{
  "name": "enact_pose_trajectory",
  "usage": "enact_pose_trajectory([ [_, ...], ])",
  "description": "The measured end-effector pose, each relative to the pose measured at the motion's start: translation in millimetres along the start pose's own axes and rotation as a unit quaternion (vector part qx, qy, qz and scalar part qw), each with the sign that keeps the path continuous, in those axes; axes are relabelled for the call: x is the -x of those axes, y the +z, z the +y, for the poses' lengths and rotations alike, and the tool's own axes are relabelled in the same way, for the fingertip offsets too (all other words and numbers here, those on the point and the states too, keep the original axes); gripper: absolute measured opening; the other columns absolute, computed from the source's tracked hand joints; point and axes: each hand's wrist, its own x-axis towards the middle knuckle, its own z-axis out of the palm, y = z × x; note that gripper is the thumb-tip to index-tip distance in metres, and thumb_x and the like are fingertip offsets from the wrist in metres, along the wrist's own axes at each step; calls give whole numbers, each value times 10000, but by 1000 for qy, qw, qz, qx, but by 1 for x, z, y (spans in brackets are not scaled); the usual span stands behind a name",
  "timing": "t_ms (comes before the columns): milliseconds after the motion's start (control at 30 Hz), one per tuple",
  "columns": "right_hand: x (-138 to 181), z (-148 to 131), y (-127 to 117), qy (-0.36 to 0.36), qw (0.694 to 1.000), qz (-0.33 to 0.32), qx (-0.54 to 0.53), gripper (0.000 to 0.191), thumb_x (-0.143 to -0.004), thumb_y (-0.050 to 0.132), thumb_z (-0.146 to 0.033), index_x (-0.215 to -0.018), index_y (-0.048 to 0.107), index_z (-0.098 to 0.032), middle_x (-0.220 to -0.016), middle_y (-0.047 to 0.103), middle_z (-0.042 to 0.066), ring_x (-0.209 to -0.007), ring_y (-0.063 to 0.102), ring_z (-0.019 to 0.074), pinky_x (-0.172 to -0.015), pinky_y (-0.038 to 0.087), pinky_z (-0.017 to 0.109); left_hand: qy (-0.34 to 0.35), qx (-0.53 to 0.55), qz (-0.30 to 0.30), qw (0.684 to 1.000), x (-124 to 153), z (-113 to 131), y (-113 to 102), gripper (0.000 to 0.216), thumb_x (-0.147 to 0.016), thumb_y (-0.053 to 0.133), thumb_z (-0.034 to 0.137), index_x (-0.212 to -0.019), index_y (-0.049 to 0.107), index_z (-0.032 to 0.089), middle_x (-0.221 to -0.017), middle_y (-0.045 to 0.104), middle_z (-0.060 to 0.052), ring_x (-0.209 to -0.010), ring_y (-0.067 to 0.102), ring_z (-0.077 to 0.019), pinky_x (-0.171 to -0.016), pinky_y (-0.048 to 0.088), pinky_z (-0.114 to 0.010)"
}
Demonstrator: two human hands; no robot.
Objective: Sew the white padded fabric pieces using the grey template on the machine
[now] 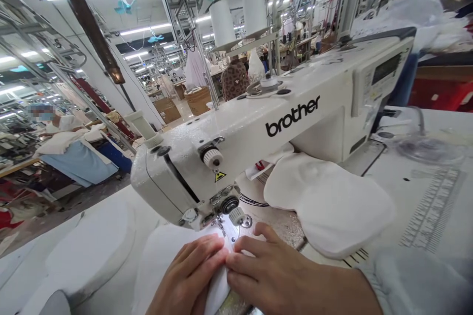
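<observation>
A white fabric piece [177, 266] lies under the needle area of a white Brother industrial sewing machine [240, 133]. My left hand [188, 270] and my right hand [266, 270] meet on it just in front of the presser foot [221, 221], gripping the cloth between their fingertips. The needle and the cloth right under it are mostly hidden by the machine head and my fingers. A padded white fabric stack [325, 202] lies to the right of the machine, and a similar rounded piece [88, 251] lies to the left.
Two white thread cones [221, 22] stand on a stand above the machine. A measuring scale [432, 206] is marked on the white table [417, 147]. Beyond, a co-worker [62, 128] stands at the left near blue cloth, with cardboard boxes [199, 101] and workstations behind.
</observation>
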Motion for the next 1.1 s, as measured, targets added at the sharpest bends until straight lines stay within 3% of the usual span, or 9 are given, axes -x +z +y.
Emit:
enact_pose_trajectory([
  [233, -5, 9, 4, -7, 999, -25, -42, 212, -1028, 364, -132, -1007, 573, -153, -1104, 642, 37, -1004, 510, 186, -939, 360, 384, -34, -41, -6, 999, 4, 0, 5, 283, -975, 421, 223, -1199, 587, 176, -1157, 706, -89, -1119, 651, -131, -948, 521, -194],
  [500, -4, 4, -4, 49, 996, -69, -11, 191, -972, 435, -121, -1078, 588, -163, -1043, 602, 77, -916, 491, 215, -859, 388, 383, 32, -11, 1, 999, 1, -1, -5, 229, -981, 422, 220, -1121, 600, 185, -1054, 744, -70, -1074, 665, -129, -948, 523, -208],
  [800, -5, 3, -5, 65, 994, -83, -15, 249, -985, 381, -132, -1117, 591, -151, -1016, 578, 95, -905, 475, 229, -806, 391, 385, -21, -1, -4, 1000, 7, 1, 3, 246, -944, 469, 191, -1148, 606, 203, -1116, 725, -63, -1100, 650, -136, -914, 539, -207],
  [1100, -6, 15, 13, 61, 998, 4, 16, 156, -959, 451, -100, -1001, 570, -192, -1000, 561, 62, -909, 448, 226, -800, 348, 388, -73, -53, 19, 996, 10, 11, 12, 278, -907, 494, 168, -1153, 616, 212, -1151, 721, -54, -1095, 663, -135, -924, 534, -204],
])
